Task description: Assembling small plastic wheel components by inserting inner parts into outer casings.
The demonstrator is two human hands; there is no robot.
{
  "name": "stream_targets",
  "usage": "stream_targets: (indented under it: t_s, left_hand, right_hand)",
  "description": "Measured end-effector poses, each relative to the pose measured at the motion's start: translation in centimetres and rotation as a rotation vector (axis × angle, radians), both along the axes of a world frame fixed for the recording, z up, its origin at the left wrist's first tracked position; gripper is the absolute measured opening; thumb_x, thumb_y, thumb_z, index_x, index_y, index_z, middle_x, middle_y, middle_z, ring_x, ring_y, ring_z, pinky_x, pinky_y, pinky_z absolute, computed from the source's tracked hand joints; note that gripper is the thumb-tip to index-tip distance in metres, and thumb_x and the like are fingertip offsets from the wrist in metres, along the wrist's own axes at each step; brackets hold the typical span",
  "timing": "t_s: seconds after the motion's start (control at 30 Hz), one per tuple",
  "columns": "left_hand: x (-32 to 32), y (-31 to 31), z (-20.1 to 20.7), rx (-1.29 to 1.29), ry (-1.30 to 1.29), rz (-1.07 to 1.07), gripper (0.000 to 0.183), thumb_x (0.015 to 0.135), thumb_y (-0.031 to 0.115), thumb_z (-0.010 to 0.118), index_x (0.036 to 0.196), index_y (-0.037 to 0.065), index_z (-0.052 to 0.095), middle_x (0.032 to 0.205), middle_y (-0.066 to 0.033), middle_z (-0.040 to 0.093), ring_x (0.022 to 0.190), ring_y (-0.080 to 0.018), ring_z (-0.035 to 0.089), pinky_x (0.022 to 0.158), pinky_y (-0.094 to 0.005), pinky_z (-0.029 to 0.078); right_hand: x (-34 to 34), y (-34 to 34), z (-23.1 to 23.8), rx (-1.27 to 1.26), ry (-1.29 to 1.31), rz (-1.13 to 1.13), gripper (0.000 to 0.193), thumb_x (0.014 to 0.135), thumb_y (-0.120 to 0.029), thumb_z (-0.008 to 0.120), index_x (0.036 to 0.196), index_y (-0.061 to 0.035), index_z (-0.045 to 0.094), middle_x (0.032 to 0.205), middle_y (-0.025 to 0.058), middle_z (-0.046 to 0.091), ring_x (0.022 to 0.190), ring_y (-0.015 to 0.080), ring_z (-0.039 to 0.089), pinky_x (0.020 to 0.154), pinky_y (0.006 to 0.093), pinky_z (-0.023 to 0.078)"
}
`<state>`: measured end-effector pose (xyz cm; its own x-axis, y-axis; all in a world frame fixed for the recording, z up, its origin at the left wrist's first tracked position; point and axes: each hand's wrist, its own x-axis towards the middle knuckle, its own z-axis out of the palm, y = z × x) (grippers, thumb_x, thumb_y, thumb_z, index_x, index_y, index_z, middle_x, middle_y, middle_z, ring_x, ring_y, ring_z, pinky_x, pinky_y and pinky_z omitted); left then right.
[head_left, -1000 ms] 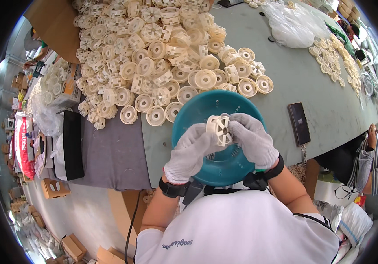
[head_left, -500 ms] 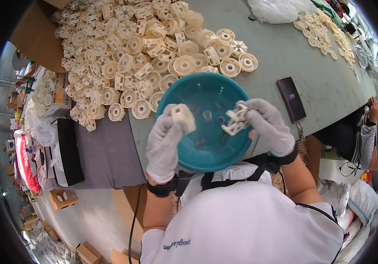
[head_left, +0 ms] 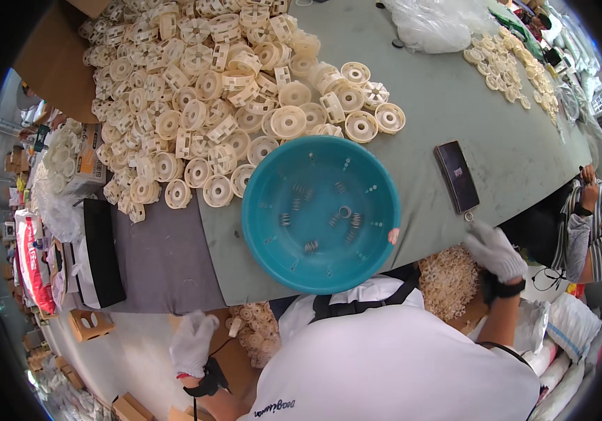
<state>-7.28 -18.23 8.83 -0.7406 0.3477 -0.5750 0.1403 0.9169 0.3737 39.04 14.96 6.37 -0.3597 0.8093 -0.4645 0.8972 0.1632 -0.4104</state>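
Observation:
My left hand [head_left: 194, 344], in a white glove, is low on the left beside the table's front edge, with its fingers loosely parted. A small white plastic piece [head_left: 235, 327] shows just right of its fingertips, apart from them, above a box of cream plastic parts [head_left: 259, 337]. My right hand [head_left: 495, 251], also gloved, is off the table's front edge at the right, fingers apart and nothing visible in them. Close to it lies a heap of small beige parts [head_left: 448, 281] below table level. Between my hands, a teal bowl [head_left: 322, 277] holds several small coil springs [head_left: 311, 246] and a ring [head_left: 344, 211].
A large pile of cream plastic wheel-like parts [head_left: 203, 105] covers the table's far left. A dark phone [head_left: 457, 177] lies right of the bowl. Thin cream rings [head_left: 503, 67] and a clear plastic bag [head_left: 430, 24] lie at the far right. Another person's arm [head_left: 581, 231] is at the right edge.
Both hands have moved from above the bowl outward and down to either side. The cream block has left my left hand, and the white bracket-like part no longer shows in my right.

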Motion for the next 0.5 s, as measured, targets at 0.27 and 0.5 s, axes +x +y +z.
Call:
stream_targets:
  t_s: [0.27, 0.5]
  left_hand:
    - [4.3, 15.9, 1.2, 0.981, -0.280, -0.399, 0.028, 0.092, 0.006, 0.071, 0.118, -0.003, 0.067, 0.116, -0.0120, 0.071, 0.104, -0.0192, 0.068, 0.093, -0.0310, 0.053]
    - [4.9, 18.4, -3.5, 1.135, -0.375, -0.524, 0.050, 0.092, 0.003, 0.071, 0.139, -0.001, 0.054, 0.135, -0.0153, 0.059, 0.122, -0.0236, 0.058, 0.093, -0.0329, 0.056]
  right_hand:
    - [-19.9, 11.2, -8.9, 0.929, 0.217, 0.488, 0.024, 0.086, -0.013, 0.064, 0.108, -0.0048, 0.068, 0.131, 0.0193, 0.062, 0.126, 0.0357, 0.056, 0.105, 0.0440, 0.047]
    - [-19.4, 6.7, 1.4, 0.016, 0.709, -0.160, 0.037, 0.095, -0.016, 0.061, 0.126, 0.0028, 0.061, 0.115, 0.0108, 0.067, 0.109, 0.0187, 0.062, 0.098, 0.0316, 0.048]
